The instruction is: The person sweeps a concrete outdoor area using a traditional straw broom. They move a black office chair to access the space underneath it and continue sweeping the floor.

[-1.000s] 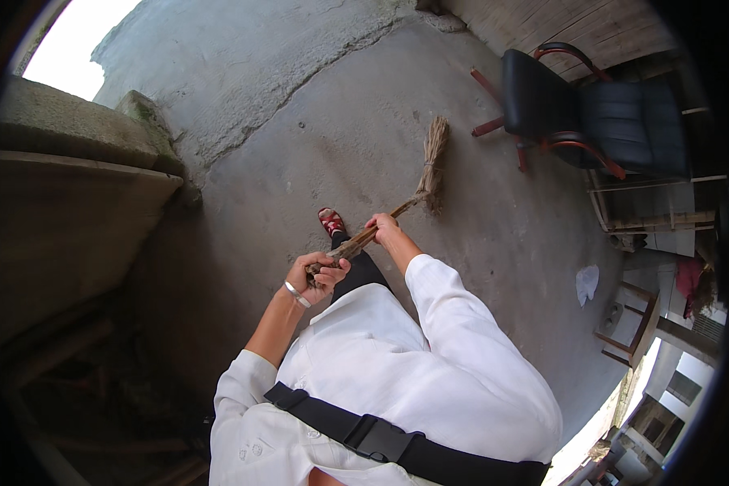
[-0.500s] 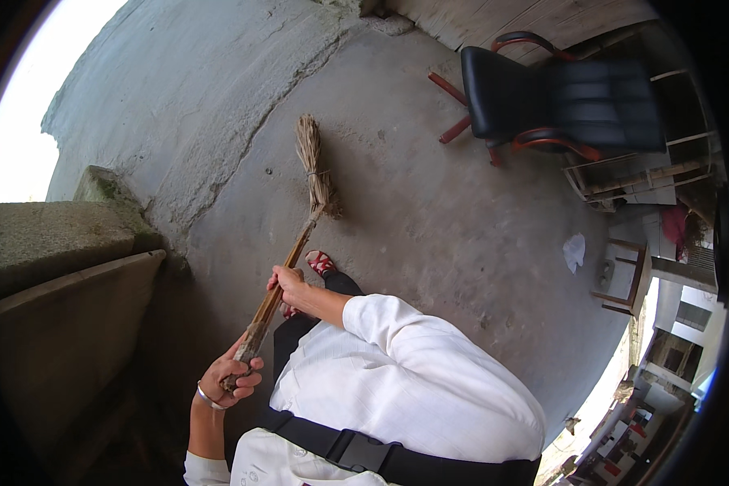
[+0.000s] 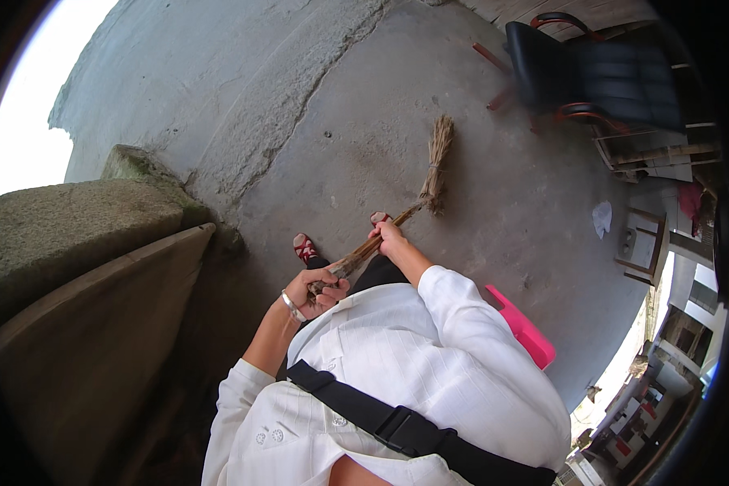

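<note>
A straw broom [image 3: 436, 166] slants across in front of me, its tied bristle head on the concrete floor to the upper right of my feet. My left hand [image 3: 316, 292], with a silver bangle at the wrist, is closed round the butt end of the handle near my waist. Farther along the handle, closer to the bristles, my right hand [image 3: 389, 236] grips it too. Both my feet, in red strappy sandals [image 3: 304, 246], show beside the handle; the right one is partly hidden behind my right hand.
A black armchair [image 3: 599, 77] with reddish wooden arms stands at the far right. Past it are a white scrap [image 3: 602, 219] and a small wooden stool [image 3: 644, 247]. A pink plastic object [image 3: 520, 328] is by my right side. At left are a concrete ledge [image 3: 81, 231] and leaning board [image 3: 105, 300].
The broom and both hands have swung to the right, sweeping the bristle head across the floor. My view has shifted too, and the pink plastic object has come into sight.
</note>
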{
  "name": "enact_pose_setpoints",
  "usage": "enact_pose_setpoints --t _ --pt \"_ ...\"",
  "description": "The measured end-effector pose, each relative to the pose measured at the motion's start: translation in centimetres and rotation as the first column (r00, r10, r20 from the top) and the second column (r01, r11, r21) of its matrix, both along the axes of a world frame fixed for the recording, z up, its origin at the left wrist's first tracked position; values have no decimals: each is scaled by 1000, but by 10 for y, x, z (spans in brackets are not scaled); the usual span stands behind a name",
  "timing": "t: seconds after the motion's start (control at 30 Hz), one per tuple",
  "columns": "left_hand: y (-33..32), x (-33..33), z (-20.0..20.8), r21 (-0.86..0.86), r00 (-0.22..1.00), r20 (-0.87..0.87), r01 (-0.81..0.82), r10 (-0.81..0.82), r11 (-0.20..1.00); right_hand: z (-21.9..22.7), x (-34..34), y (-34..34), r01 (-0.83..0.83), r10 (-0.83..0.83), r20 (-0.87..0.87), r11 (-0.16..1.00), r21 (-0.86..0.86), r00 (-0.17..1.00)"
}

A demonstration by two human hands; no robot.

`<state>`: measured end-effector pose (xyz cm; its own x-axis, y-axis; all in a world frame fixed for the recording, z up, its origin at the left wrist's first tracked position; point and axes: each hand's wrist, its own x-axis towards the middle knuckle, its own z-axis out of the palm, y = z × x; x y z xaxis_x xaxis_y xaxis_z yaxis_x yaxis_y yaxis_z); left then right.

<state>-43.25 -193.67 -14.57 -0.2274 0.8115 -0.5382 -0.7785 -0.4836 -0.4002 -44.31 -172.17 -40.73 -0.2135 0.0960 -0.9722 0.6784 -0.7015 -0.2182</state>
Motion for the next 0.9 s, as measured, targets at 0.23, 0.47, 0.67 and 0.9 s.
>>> enact_pose_setpoints --t 0.23,0.47,0.67,0.9 --pt "-128 8 42 -247 985 -149 46 -85 968 59 -8 -166 143 -117 135 968 -207 984" --pt "-166 -3 96 -414 918 -263 170 -296 894 106 -38 -228 210 -222 10 904 -373 975" --pt "-154 10 89 -271 947 -264 107 -181 957 111 -42 -201 74 -113 -173 973 -217 979" --pt "-146 44 12 -106 979 -66 -200 194 974 71 -46 -202 -269 268 50 963 22 962"
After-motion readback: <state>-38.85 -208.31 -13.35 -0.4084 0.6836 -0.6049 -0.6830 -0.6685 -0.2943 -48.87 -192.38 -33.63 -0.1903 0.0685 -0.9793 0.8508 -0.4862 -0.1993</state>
